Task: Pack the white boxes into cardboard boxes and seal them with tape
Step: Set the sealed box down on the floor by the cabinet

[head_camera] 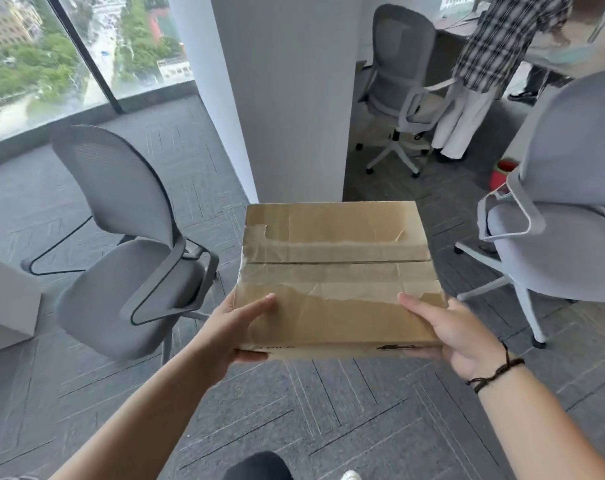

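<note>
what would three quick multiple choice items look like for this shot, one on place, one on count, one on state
1. Where is the box?
A. on the floor
B. held in the air between both hands
C. on a chair seat

2. How many grey chairs show?
A. one
B. three
C. five

3. How do the box's top flaps lie?
A. folded shut
B. standing open
C. torn off

Answers:
1 B: the left hand and right hand grip its near corners, with carpet below it.
2 B: one chair at left, one at right, one behind the pillar.
3 A: the flaps meet at a seam across the top, with old torn tape along it.
</note>
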